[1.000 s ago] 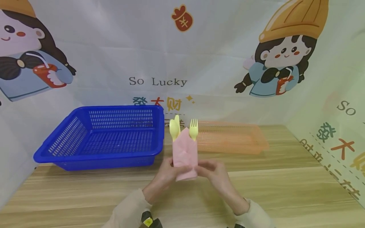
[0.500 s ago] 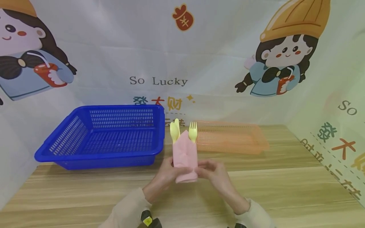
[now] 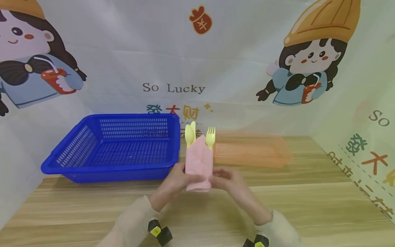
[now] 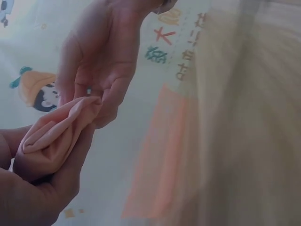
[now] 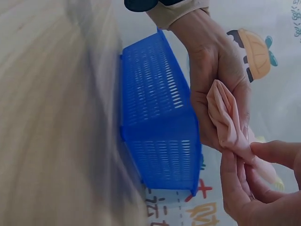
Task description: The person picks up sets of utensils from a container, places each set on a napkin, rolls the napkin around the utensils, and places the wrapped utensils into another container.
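Note:
A folded pink napkin (image 3: 199, 163) is held upright in the middle of the head view. Out of its top stick a pale yellow spoon (image 3: 189, 135) and a matching knife (image 3: 193, 126) at the left, and a fork (image 3: 211, 138) at the right. My left hand (image 3: 174, 181) grips the napkin's lower left, thumb across its front. At the lower right edge, my right hand (image 3: 229, 181) pinches it between thumb and fingers. Both wrist views show the napkin's gathered bottom end (image 4: 56, 136) from below; the cutlery handles are hidden inside.
A blue plastic basket (image 3: 111, 168) stands on the wooden table (image 3: 293, 212) at the left. Behind the napkin to the right lies a shallow orange mesh basket (image 3: 253, 151). A printed cloth (image 3: 234, 68) forms the back and side walls.
The napkin with its cutlery dipped slightly, then rose and tilted a little. Both hands keep their hold on it. The head view has shifted slightly, while the baskets stay in place.

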A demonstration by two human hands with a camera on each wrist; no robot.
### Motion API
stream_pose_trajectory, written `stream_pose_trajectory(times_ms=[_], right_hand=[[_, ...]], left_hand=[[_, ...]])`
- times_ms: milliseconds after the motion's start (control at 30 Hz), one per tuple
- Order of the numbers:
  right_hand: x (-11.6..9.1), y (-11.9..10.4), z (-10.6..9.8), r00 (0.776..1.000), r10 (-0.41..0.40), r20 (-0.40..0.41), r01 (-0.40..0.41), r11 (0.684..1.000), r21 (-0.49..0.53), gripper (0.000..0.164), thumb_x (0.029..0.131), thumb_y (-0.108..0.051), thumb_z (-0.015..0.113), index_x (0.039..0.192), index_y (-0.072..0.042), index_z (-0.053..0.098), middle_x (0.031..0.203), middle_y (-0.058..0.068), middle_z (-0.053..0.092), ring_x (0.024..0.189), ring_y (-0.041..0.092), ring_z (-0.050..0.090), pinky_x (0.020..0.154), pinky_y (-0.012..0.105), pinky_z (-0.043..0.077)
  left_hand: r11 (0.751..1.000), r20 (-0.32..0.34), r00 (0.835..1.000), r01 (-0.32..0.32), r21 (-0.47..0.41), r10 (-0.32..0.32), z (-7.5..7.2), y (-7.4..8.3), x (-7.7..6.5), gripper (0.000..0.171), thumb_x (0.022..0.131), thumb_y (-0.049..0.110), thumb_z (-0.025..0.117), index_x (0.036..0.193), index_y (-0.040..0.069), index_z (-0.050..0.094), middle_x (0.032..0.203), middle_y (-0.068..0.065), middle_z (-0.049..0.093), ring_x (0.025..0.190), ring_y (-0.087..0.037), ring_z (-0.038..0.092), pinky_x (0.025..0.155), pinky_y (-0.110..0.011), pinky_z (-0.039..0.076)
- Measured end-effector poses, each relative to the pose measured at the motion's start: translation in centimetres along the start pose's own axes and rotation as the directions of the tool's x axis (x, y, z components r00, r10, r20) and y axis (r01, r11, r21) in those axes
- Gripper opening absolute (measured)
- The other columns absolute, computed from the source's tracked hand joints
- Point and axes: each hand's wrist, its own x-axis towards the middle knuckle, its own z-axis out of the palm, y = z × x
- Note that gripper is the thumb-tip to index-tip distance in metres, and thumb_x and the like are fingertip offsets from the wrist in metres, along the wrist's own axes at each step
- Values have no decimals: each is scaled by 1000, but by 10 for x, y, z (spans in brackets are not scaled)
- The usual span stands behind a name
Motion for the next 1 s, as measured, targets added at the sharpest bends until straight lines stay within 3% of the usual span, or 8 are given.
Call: stream_pose_trajectory(times_ms=[233, 400, 500, 633, 733, 1000], right_hand=[[24, -31, 1, 985, -55, 164, 45, 997, 68, 38, 92, -20, 47, 112, 13, 49, 97, 18, 60, 85, 19, 61, 79, 34, 50], [43, -55, 8, 975, -48, 218, 23, 993, 116, 37, 94, -21, 44, 110, 12, 48, 95, 18, 61, 81, 18, 63, 79, 36, 50], [56, -65, 13, 974, -35, 226, 15, 996, 87, 35, 94, -21, 45, 107, 11, 50, 93, 19, 61, 81, 20, 63, 80, 37, 50], [72, -70, 21, 979, 14, 202, -3, 998, -55, 34, 93, -21, 47, 107, 10, 52, 95, 20, 62, 85, 23, 63, 78, 33, 51], [82, -70, 28, 985, 52, 165, -18, 979, -204, 36, 92, -24, 49, 111, 6, 52, 100, 18, 61, 89, 23, 61, 76, 29, 51], [106, -58, 45, 994, 103, 45, -65, 850, -523, 46, 88, -38, 51, 116, 0, 53, 115, 13, 56, 101, 23, 54, 81, 33, 48]], left_hand=[[999, 108, 994, -28, -46, 33, -32, 28, 11, 40, 73, -5, 63, 108, -13, 46, 85, -11, 61, 70, -15, 60, 66, -28, 52], [1000, 160, 987, -11, 9, 9, -65, 55, 20, 38, 76, -6, 60, 109, -14, 43, 81, -6, 60, 70, -13, 60, 67, -27, 52], [998, 211, 977, 15, 61, -27, -90, 73, 26, 37, 78, -6, 57, 110, -13, 41, 81, -4, 60, 72, -14, 61, 69, -27, 52], [983, 269, 957, 62, 174, -107, -125, 89, 35, 39, 80, -2, 57, 113, -11, 38, 81, -3, 61, 73, -14, 62, 70, -28, 52], [958, 293, 939, 100, 267, -179, -151, 95, 40, 40, 81, 1, 57, 114, -9, 38, 81, -3, 61, 73, -15, 61, 69, -28, 52], [857, 290, 889, 186, 481, -355, -198, 93, 56, 53, 82, 8, 60, 122, -11, 30, 82, -4, 59, 72, -15, 61, 69, -29, 52]])
